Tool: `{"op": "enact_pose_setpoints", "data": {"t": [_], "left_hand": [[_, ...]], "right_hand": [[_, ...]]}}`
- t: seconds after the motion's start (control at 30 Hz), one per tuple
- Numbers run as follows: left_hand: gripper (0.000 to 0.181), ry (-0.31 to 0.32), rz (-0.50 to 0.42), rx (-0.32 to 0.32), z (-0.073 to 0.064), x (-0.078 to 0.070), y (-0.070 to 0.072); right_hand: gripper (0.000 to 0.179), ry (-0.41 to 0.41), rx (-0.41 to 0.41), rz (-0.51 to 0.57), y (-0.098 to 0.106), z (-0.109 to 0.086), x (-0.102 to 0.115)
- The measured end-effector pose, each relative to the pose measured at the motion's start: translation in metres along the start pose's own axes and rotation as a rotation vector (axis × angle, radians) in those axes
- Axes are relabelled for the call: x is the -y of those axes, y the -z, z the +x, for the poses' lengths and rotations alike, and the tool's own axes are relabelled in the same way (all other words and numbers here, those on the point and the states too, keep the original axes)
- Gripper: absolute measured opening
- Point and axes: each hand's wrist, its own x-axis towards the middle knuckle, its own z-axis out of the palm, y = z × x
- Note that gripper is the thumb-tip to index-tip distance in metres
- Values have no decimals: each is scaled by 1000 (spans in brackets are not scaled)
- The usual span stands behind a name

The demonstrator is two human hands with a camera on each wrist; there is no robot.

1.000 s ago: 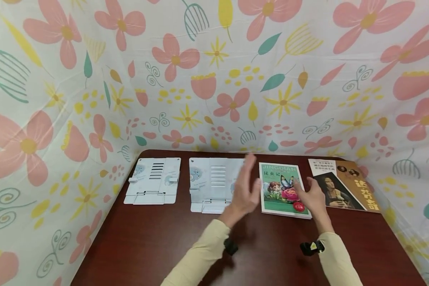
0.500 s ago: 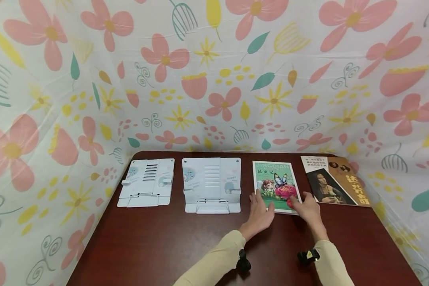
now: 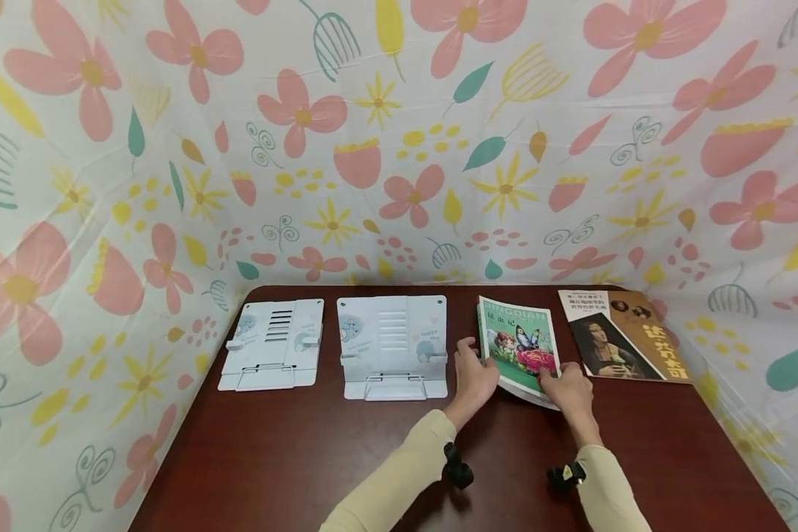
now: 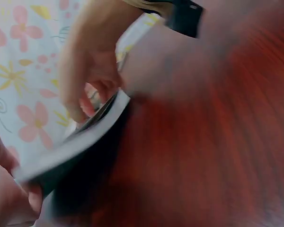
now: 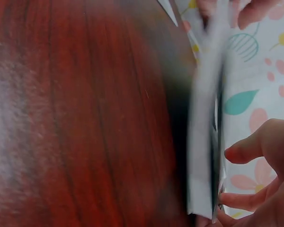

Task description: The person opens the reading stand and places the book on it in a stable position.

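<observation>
A green-covered paperback book (image 3: 522,343), with a butterfly and a rose on its front, is tilted, its left side raised off the dark table. My left hand (image 3: 475,380) grips its left edge near the lower corner; in the left wrist view, fingers of that left hand (image 4: 12,184) wrap the corner. At the lower right corner my right hand (image 3: 570,391) holds the book, thumb over the cover. The right wrist view has the pages (image 5: 201,156) edge-on, blurred, beside the right hand (image 5: 265,184).
Left of the book stands a white book stand (image 3: 394,347) with an elephant print, and a second white stand (image 3: 273,343) lies farther left. A brown magazine (image 3: 628,336) with a portrait lies right of the book. Flowered cloth (image 3: 399,148) walls the table's back and sides.
Both hands have come down to the book from above and taken hold of its lower corners. Its left side has since risen, and it has shifted slightly right. The head view has swung right.
</observation>
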Motion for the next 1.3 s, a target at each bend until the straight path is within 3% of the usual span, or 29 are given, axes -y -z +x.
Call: {"op": "enact_pose_setpoints", "data": {"t": [0.13,0.23,0.4,0.57,0.67,0.77,0.87,0.97,1.07,1.3], "left_hand": [[44,11,-19,40,7,-12,5],[36,-36,-60,50,8,-18,8],[38,-237,-69,41,0,-22,17],[42,-413,-44,83,2,-28,39],[42,-489,13,117,9,-32,58],[39,-582,131,143,14,-37,83],[32,-708,264,139,18,-44,108],[22,-812,364,88,25,-53,131],[20,-828,382,31,33,-57,156],[19,-745,244,-51,45,-39,200]], "right_hand": [[62,-1,-35,28,-2,-2,-1],[59,0,-60,80,-3,-6,-5],[63,24,-59,223,-6,-10,-7],[55,78,21,568,-6,-8,-1],[44,169,82,703,-7,-9,3],[44,279,102,742,-13,-14,9],[48,352,57,728,-19,-19,22],[48,399,-6,707,-23,-21,43],[46,445,-28,685,-26,-19,63],[36,604,-56,540,-30,-11,102]]}}
